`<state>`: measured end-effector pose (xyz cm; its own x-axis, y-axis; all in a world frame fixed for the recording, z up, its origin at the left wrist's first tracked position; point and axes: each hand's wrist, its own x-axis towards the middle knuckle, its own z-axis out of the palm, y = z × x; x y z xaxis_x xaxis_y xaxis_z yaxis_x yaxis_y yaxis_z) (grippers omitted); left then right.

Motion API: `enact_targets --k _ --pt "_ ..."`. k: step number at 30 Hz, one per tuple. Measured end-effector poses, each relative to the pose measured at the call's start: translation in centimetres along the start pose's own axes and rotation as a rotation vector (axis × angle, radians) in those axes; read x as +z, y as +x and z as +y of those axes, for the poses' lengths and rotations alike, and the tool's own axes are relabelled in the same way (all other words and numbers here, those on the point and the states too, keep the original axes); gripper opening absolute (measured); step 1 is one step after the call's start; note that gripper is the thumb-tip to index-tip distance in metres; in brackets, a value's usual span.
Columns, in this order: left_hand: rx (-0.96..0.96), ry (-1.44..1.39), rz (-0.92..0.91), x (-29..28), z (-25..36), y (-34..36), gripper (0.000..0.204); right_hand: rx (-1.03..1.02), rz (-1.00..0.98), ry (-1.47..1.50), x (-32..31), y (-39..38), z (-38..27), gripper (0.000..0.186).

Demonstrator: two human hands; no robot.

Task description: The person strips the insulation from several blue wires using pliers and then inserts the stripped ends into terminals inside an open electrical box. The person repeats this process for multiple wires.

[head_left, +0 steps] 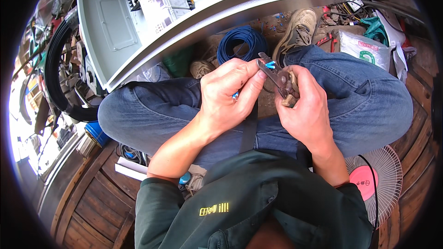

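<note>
Above my lap, my right hand (pixel 302 106) is closed around worn, flat-bladed crimping pliers (pixel 280 79), whose jaws point up and left. At the jaws sit small blue pieces (pixel 270 65) that look like wire terminals. My left hand (pixel 230 93) is closed beside the jaws, thumb and forefinger pinched against the tool's tip. More blue and white ends (pixel 235 96) poke out from under its curled fingers. What the left fingertips grip is mostly hidden.
An open grey metal electrical box (pixel 115 32) with clear-covered meters (pixel 161 0) stands ahead. Behind my hands lies a coil of blue wire (pixel 240 41). Red-handled pliers (pixel 328 40) and a plastic bag (pixel 364 50) lie right, a black cable coil (pixel 57 78) left, a fan (pixel 385 184) near right.
</note>
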<state>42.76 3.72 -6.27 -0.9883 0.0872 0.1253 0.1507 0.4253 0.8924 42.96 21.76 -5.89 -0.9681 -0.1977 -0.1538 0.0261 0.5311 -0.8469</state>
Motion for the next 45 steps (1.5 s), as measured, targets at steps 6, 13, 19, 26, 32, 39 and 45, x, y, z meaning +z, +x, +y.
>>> enact_targets --k 6,13,19,26,32,39,45 --pt "0.023 0.022 0.0 0.0 -0.1 0.1 0.019 0.01 -0.01 -0.013 -0.2 0.0 -0.1 0.034" --pt "-0.305 -0.091 -0.033 -0.2 1.4 -0.4 0.017 0.06 -0.041 0.018 -0.8 -0.1 -0.1 0.031" --pt "-0.298 -0.22 -0.088 -0.9 1.6 0.1 0.019 0.14 -0.234 0.217 -1.5 0.2 -0.2 0.025" --pt "-0.308 -0.18 -0.052 -1.3 0.9 0.4 0.026 0.244 -0.208 0.243 -0.7 -0.2 -0.6 0.026" --pt "-0.354 -0.168 -0.026 -1.3 1.0 0.3 0.03 0.183 -0.111 0.244 -0.1 -0.5 -0.8 0.025" --pt "-0.268 -0.228 -0.003 -2.6 1.7 0.2 0.028 0.296 0.122 0.874 -7.2 -1.9 -2.8 0.048" --pt "-0.46 -0.139 -0.215 -2.5 2.5 0.8 0.022 -0.117 -0.154 1.418 -22.4 -4.1 3.4 0.072"
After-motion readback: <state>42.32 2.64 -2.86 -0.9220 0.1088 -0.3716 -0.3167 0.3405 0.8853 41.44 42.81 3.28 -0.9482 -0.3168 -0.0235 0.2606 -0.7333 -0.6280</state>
